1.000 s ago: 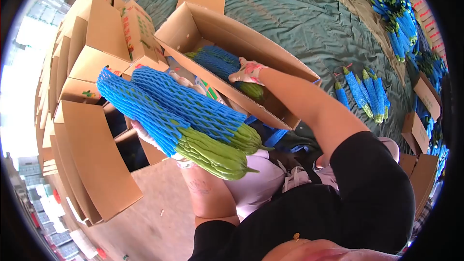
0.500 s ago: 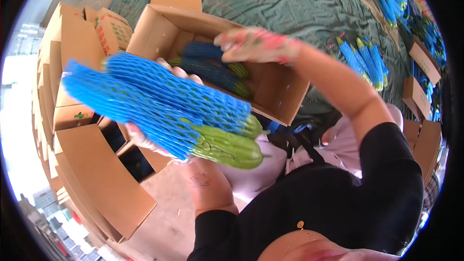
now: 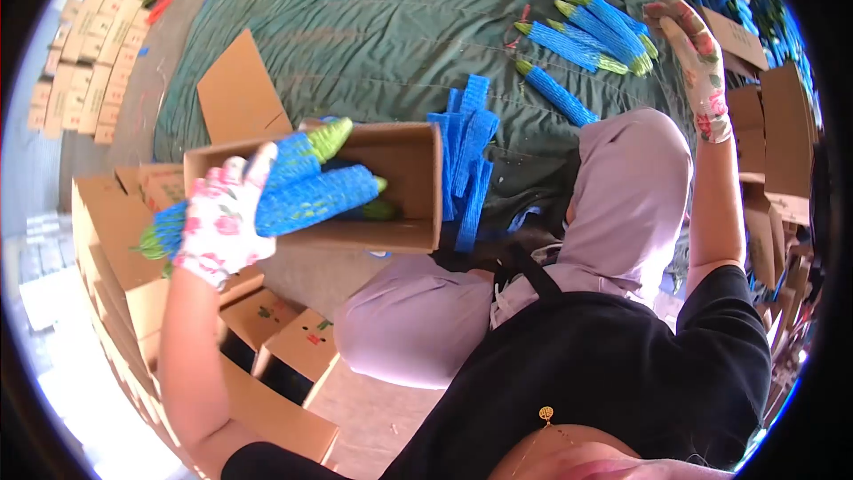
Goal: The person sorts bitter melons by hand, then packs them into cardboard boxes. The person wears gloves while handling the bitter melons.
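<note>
My left hand (image 3: 222,222), in a white glove with pink flowers, is wrapped over bitter gourds (image 3: 320,200) in blue foam net sleeves. These gourds lie slanted across the opening of a cardboard box (image 3: 355,238), their green tips showing. Beneath them, another green tip is partly hidden inside the box. My right hand (image 3: 695,49), in a matching glove, is raised at the upper right with its fingers stretched and nothing in it. Just left of it, several sleeved gourds (image 3: 609,31) lie on a green cloth (image 3: 382,27).
Loose blue net sleeves (image 3: 466,147) lie against the box's right side. Open cartons (image 3: 298,342) stand at lower left, and stacked boxes (image 3: 89,62) at the far left. More cartons (image 3: 733,40) and sleeved gourds line the right edge. My bent knees (image 3: 622,178) are close to the box.
The gourds held up in my left hand have come down to the box's opening. My right hand has swung from above the box to the far right. The whole view has shifted.
</note>
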{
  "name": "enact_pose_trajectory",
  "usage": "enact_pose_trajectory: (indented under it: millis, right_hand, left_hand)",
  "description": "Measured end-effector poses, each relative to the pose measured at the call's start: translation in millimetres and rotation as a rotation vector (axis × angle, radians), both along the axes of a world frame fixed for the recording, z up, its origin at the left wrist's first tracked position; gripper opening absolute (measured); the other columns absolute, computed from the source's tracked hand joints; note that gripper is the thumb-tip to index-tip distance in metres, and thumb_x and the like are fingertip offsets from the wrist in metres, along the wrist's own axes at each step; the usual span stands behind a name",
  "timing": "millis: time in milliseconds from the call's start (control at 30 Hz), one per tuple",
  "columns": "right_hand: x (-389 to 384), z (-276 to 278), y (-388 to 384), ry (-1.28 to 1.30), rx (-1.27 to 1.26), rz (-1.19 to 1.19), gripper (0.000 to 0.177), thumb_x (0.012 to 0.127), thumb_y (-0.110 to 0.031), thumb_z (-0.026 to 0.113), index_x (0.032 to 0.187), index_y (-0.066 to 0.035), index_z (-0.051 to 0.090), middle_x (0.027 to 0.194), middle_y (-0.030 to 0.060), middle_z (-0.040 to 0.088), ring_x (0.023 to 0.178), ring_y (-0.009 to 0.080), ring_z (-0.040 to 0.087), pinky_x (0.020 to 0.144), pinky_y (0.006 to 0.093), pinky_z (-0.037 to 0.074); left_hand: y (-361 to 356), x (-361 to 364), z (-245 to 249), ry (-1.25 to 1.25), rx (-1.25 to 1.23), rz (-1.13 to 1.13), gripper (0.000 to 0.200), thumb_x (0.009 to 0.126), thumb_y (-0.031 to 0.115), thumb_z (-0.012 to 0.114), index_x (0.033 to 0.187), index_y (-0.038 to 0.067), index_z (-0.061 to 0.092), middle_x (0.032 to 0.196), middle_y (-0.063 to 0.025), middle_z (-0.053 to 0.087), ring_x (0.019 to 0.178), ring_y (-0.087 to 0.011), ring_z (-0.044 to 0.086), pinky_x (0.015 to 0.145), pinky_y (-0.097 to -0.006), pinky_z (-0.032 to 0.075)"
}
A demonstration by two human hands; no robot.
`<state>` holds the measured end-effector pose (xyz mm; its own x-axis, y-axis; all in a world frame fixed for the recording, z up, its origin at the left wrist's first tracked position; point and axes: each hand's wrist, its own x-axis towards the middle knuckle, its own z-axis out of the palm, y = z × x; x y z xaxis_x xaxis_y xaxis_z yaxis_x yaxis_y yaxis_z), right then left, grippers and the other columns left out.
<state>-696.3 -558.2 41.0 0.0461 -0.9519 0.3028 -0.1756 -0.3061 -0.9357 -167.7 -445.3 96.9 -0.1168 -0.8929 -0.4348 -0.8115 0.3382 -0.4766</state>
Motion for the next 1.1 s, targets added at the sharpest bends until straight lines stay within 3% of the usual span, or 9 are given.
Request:
enact_pose_trajectory:
  millis: [233, 333, 400, 533, 600, 700, 833, 967, 1100]
  right_hand:
    - [-88, -129, 8, 0.523, 0.27, -0.189, 0.032, 0.089, -0.017, 0.057, 0.12, -0.008, 0.061, 0.093, 0.0049, 0.064, 0.086, 0.0095, 0.057, 0.078, 0.0251, 0.046]
    - [-84, -185, 2, 0.544, 0.704, -0.165, 0.031, 0.086, -0.016, 0.054, 0.115, -0.008, 0.063, 0.092, 0.0065, 0.066, 0.085, 0.0143, 0.06, 0.077, 0.028, 0.048]
    - [-105, -266, -19, 0.516, 0.665, -0.1, 0.032, 0.084, -0.016, 0.055, 0.114, -0.008, 0.063, 0.095, 0.0098, 0.066, 0.088, 0.0185, 0.063, 0.08, 0.029, 0.049]
    - [-117, -330, -83, 0.872, 0.42, -0.077, 0.041, 0.076, -0.018, 0.062, 0.116, -0.007, 0.058, 0.109, 0.016, 0.062, 0.098, 0.0334, 0.062, 0.084, 0.0384, 0.05]
    - [-131, -361, -126, 1.004, 0.308, -0.096, 0.043, 0.074, -0.015, 0.063, 0.115, -0.008, 0.056, 0.111, 0.0167, 0.06, 0.098, 0.037, 0.06, 0.084, 0.0413, 0.05]
    - [-145, -386, -179, 1.46, 0.491, -0.105, 0.052, 0.071, -0.013, 0.066, 0.12, -0.008, 0.048, 0.12, 0.0144, 0.051, 0.117, 0.0322, 0.049, 0.097, 0.0428, 0.042]
    - [-160, -428, -203, 1.56, 0.387, -0.169, 0.048, 0.069, -0.013, 0.069, 0.113, -0.009, 0.05, 0.11, 0.0121, 0.054, 0.107, 0.0298, 0.056, 0.089, 0.0402, 0.046]
    - [-160, -400, -208, 1.604, 0.292, -0.034, 0.026, 0.076, -0.015, 0.063, 0.101, -0.01, 0.056, 0.104, 0.012, 0.058, 0.098, 0.028, 0.061, 0.082, 0.0393, 0.049]
    - [-159, -381, -203, 1.402, 0.397, 0.115, 0.041, 0.064, -0.025, 0.071, 0.099, -0.007, 0.058, 0.102, 0.0137, 0.059, 0.097, 0.032, 0.06, 0.08, 0.0394, 0.05]
  left_hand:
    - [-51, -55, -97, -0.051, 0.406, -0.186, 0.111, 0.058, 0.046, 0.074, 0.15, 0.017, 0.019, 0.119, -0.0134, 0.05, 0.099, -0.0266, 0.056, 0.083, -0.04, 0.044]
    - [-57, -50, -144, 0.051, 0.32, -0.355, 0.107, 0.059, 0.047, 0.073, 0.149, 0.016, 0.024, 0.139, -0.0214, 0.04, 0.128, -0.0336, 0.04, 0.105, -0.0447, 0.031]
    - [-69, -43, -171, 0.006, 0.463, -0.215, 0.104, 0.061, 0.049, 0.073, 0.148, 0.016, 0.026, 0.145, -0.0209, 0.034, 0.136, -0.0344, 0.03, 0.111, -0.0466, 0.022]
    - [-58, 10, -247, 0.108, 0.372, -0.412, 0.061, 0.081, 0.041, 0.058, 0.134, 0.014, 0.047, 0.138, -0.0094, 0.048, 0.126, -0.0288, 0.045, 0.103, -0.0443, 0.037]
    - [-67, -16, -235, 0.219, 0.558, 0.242, 0.047, 0.09, 0.034, 0.048, 0.133, 0.015, 0.049, 0.133, -0.0075, 0.053, 0.122, -0.0271, 0.049, 0.1, -0.0423, 0.041]
    - [-61, -41, -164, 0.11, 0.3, 0.343, 0.022, 0.09, 0.022, 0.05, 0.106, 0.009, 0.06, 0.105, -0.0115, 0.064, 0.096, -0.0261, 0.061, 0.079, -0.0401, 0.048]
    - [-71, -166, -80, 0.308, -0.1, 0.486, 0.011, 0.085, 0.011, 0.054, 0.086, 0.004, 0.062, 0.084, -0.0152, 0.065, 0.07, -0.0259, 0.063, 0.064, -0.0356, 0.049]
    - [-53, -269, -100, 1.131, -0.515, 0.462, 0.017, 0.088, 0.008, 0.05, 0.083, 0.002, 0.064, 0.072, -0.0097, 0.062, 0.065, -0.0192, 0.06, 0.06, -0.0336, 0.05]
    - [-82, -344, -210, 1.754, 0.125, 0.843, 0.017, 0.093, 0.002, 0.049, 0.102, -0.003, 0.063, 0.093, -0.0107, 0.064, 0.081, -0.018, 0.06, 0.074, -0.0299, 0.05]
